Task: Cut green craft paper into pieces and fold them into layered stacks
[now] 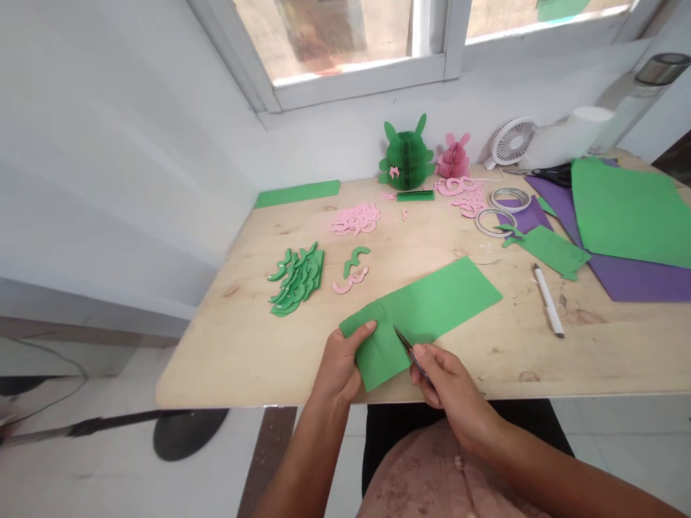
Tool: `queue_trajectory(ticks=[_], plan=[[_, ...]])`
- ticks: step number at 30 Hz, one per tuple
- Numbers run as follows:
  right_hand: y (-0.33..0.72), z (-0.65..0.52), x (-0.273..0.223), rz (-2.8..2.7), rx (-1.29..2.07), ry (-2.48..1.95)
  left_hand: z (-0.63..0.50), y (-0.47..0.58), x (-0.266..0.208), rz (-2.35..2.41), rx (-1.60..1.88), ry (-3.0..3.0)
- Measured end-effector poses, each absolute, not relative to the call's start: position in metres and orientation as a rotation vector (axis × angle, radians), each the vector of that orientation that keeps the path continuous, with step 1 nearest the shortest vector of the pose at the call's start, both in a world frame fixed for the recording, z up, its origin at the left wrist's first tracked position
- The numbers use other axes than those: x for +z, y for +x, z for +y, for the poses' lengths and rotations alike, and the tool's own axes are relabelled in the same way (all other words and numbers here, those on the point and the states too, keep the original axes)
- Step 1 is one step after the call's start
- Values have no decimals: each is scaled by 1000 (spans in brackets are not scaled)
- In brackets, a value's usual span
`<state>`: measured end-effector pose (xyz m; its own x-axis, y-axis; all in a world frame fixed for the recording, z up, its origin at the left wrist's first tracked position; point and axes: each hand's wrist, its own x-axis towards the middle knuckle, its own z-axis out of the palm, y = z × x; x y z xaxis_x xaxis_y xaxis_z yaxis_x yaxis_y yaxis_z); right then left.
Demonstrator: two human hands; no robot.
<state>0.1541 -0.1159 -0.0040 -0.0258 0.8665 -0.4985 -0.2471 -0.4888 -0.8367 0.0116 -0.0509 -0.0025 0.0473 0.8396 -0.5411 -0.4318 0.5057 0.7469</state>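
Observation:
My left hand (341,363) pinches a green paper sheet (443,298) at its left end, thumb on top and fingers underneath. Closed around a pair of scissors (406,344), my right hand (445,381) holds the blades against the sheet, where a slit separates the left section from the longer right part. Most of the scissors' handles are hidden by my fingers. Just beyond the sheet lie one curved green cutout (356,259) and one pink cutout (350,280). A pile of green curved cutouts (298,280) sits to the left.
Pink cutouts (355,219), a green paper honeycomb figure (407,160) and a smaller pink one (453,157) stand toward the wall. Right of my hands are a white marker (548,301), tape rolls (510,200), green sheets (629,212), purple paper (637,280) and a small fan (512,140).

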Motion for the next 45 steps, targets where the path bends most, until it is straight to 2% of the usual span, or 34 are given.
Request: queue_trajectory(ticks=[45], plan=[[143,-111,-4,-480,1589,-1271,-58,26,5,1079,1005,421]])
